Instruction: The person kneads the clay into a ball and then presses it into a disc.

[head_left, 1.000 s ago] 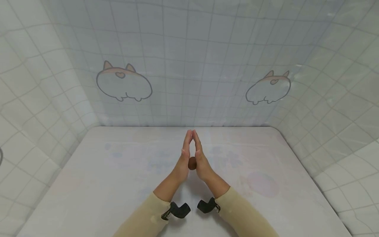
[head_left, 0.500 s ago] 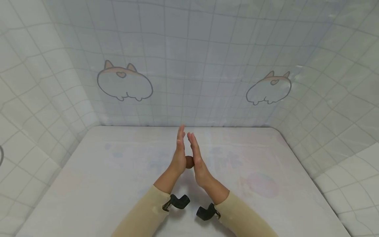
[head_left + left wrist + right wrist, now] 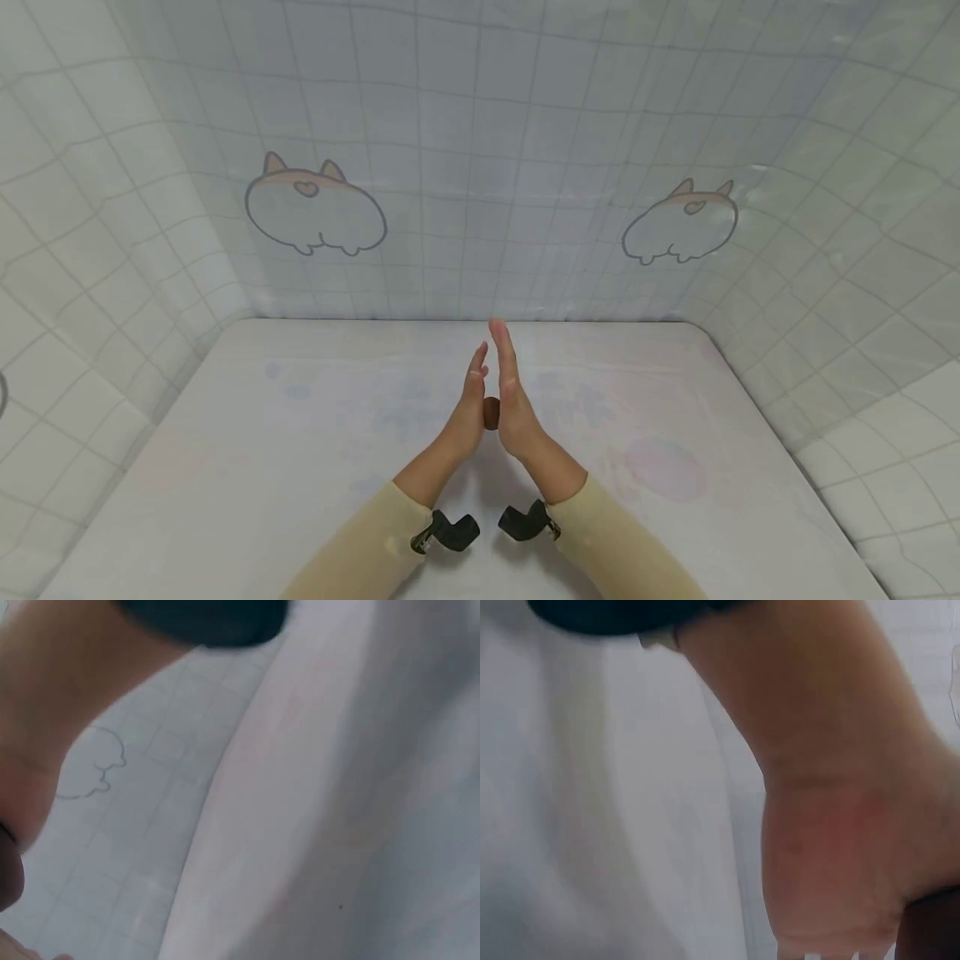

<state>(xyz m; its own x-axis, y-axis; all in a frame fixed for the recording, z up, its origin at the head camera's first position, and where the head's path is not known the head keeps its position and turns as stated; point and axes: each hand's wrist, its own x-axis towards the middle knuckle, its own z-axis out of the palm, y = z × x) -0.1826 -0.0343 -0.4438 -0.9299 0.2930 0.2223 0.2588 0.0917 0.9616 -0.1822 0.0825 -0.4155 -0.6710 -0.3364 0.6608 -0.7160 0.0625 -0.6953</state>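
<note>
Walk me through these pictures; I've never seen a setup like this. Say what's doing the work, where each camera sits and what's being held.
There is no machine: a person works bare-handed. The wide picture comes from a camera worn on the head, looking forward and down; the two close-ups come from cameras worn on each wrist. The left hand and right hand face each other palm to palm, with a round brown lump held between them. Part of it shows at the side of each wrist picture. The table below has a pale surface with faint coloured prints. The two dark fittings may be camera mounts.
</note>
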